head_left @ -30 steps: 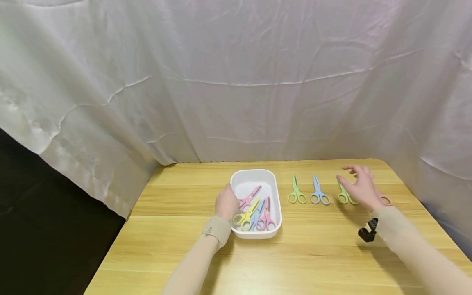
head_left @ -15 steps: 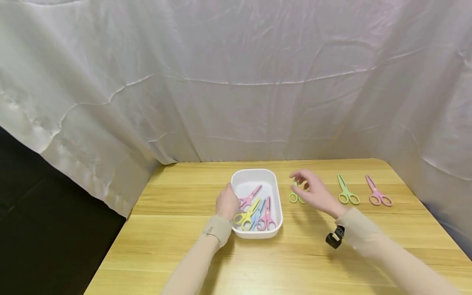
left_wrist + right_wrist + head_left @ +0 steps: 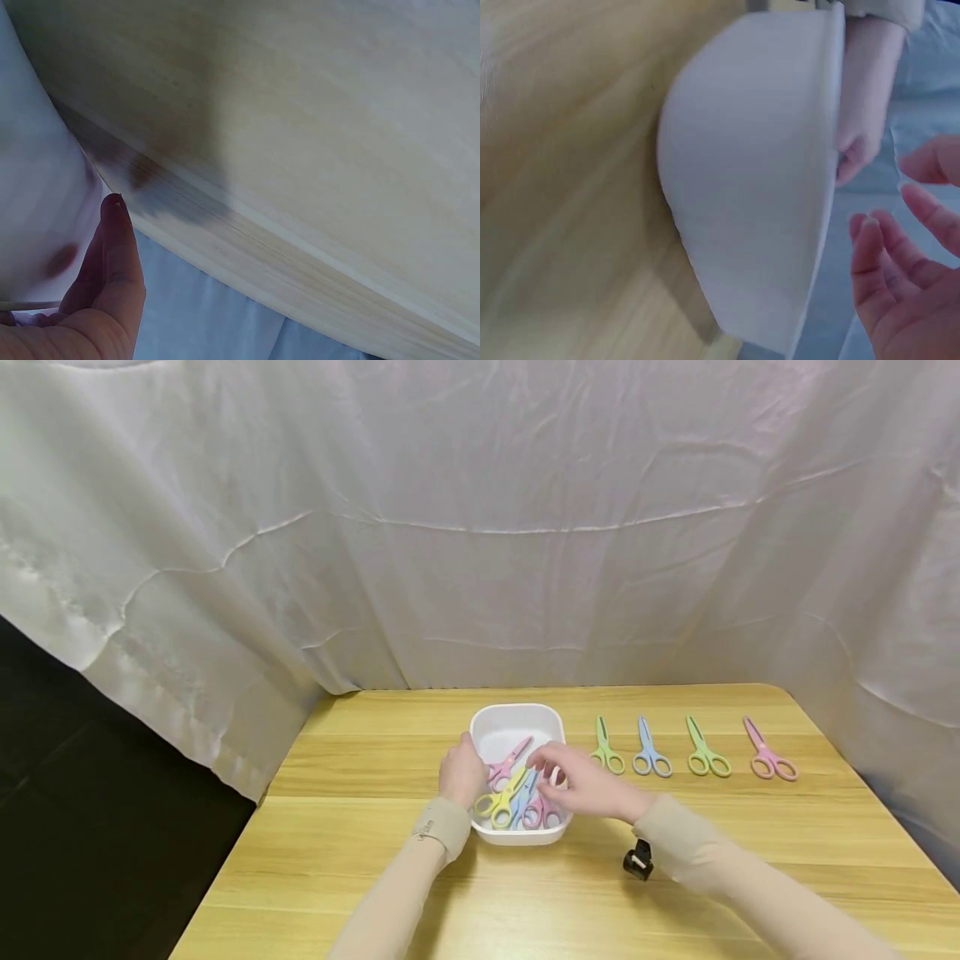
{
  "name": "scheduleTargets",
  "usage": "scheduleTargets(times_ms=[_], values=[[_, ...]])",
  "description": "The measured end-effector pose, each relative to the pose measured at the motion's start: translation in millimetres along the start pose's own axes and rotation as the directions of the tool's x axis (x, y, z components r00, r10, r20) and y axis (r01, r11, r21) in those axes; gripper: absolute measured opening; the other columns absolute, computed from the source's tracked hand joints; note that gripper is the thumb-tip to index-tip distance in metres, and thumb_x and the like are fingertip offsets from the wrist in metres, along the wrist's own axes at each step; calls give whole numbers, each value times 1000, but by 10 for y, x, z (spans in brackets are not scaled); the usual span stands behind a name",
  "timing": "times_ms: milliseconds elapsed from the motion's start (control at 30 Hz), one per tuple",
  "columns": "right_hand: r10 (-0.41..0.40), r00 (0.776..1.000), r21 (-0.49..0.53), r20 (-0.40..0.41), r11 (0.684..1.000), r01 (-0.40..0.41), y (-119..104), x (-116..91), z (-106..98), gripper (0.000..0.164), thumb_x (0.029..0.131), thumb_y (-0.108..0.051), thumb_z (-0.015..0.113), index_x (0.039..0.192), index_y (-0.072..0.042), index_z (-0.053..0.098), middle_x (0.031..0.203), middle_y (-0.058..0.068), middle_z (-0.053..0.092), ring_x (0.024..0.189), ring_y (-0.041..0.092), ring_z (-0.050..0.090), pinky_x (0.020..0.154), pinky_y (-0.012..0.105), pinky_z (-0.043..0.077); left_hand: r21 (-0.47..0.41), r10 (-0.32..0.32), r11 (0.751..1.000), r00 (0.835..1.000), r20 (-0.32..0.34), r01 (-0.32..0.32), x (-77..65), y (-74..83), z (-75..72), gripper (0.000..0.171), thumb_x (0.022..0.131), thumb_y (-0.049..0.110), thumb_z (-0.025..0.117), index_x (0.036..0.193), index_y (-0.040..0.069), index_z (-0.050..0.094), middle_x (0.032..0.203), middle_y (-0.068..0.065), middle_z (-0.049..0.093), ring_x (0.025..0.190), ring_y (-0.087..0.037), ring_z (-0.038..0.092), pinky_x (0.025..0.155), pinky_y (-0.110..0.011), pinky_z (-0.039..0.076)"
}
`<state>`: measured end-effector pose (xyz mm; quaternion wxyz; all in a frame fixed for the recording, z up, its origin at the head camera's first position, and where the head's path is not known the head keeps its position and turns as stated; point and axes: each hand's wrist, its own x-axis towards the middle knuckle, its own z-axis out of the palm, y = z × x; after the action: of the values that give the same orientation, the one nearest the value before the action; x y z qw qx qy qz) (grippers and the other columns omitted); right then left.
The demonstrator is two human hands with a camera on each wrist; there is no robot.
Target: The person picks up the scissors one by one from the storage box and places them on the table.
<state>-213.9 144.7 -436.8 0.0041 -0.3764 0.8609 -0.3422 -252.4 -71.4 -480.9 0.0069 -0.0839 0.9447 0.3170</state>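
I can read no word, brand or number from here with any certainty. On the left sleeve's cuff (image 3: 444, 828) I make out a short line of dark lettering (image 3: 425, 831), running aslant, its letters too small and blurred for me to spell out. By the pivot of the blue scissors (image 3: 522, 798) I see a tiny dark mark (image 3: 527, 787); I cannot tell whether it is a sign.

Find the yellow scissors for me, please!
In the head view, the yellow scissors lie toward the near left inside the white tub, beside blue scissors.
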Motion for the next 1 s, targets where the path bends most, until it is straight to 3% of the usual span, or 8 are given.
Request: scheduleTargets(times_ms=[200,400,733,800,867,1000], values=[[-26,992,-86,121,996,37,31,13,179,32,89,-9,70,119,-2,63,106,14,63,84,19,63,72,23,59,6,3,1000,1000,-6,-3,-4,5,12,70,87,2,67,151,0,38,120,-26,68,107,-40,70,98,-48,60],[-32,991,-240,131,969,63,57,18,295,36,88,-16,74,120,-4,64,105,10,61,74,5,52,66,17,53,9,4,1000,1000,-12,-4,8,-3,18,71,87,1,68,151,0,38,122,-26,68,107,-40,70,98,-49,60],[120,986,-463,119,885,-52,-37,41,357,44,91,-32,71,122,-2,63,94,7,54,70,11,49,58,25,48,1,-3,1000,1000,-9,3,18,-8,32,72,87,1,67,153,1,37,125,-26,67,110,-40,69,100,-49,59],[166,977,-469,135,879,-84,-54,49,366,47,93,-32,68,128,-1,62,97,11,59,75,16,56,64,29,54,0,-10,1000,1000,-2,10,16,-9,33,73,87,1,67,153,1,36,126,-26,66,111,-40,68,101,-49,59],[207,966,-474,157,873,-110,-74,61,372,50,96,-33,65,133,0,60,108,18,65,91,27,66,80,39,61,-1,-14,1000,1000,0,14,15,-9,33,74,87,2,67,154,1,35,127,-27,66,112,-40,68,102,-49,59],[255,948,-483,188,865,-136,-94,84,383,52,99,-33,60,138,1,57,130,31,62,127,46,58,110,55,51,0,-13,1000,1000,-6,13,17,-6,25,73,87,2,67,154,1,35,126,-26,66,112,-40,68,101,-49,59]])
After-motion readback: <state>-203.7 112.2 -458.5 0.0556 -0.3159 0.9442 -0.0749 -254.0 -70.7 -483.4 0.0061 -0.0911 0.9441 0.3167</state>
